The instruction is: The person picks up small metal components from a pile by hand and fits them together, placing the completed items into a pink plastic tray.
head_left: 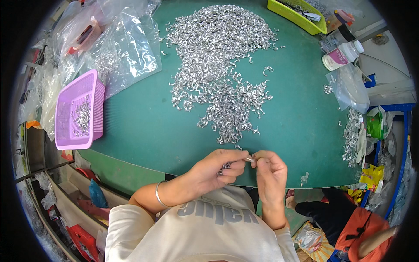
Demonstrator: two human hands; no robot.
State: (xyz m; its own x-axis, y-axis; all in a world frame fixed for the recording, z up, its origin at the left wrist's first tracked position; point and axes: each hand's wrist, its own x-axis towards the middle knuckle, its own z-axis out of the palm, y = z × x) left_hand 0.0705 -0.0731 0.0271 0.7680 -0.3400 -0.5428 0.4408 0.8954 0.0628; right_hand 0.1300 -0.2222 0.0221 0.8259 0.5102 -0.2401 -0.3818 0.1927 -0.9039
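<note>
Close to my body at the table's near edge, my left hand (226,168) is closed, with several small curved silvery metal pieces (224,167) tucked under its fingers. Its thumb and forefinger meet a shiny metal piece (249,159) at the tips. My right hand (269,172) pinches the same spot from the other side, fingers bent; the piece's exact shape is partly hidden. Just beyond my hands spreads a large heap of curved metal pieces (214,48), narrowing toward me on the green table (139,118). One loose piece (238,147) lies right by my left fingertips.
A purple basket (98,105) with metal pieces stands at the left edge, beside clear plastic bags (135,48). At far right are a green tray (301,19) and a white bottle (342,56). More pieces (351,137) lie along the right edge. Someone in orange (364,229) is at lower right.
</note>
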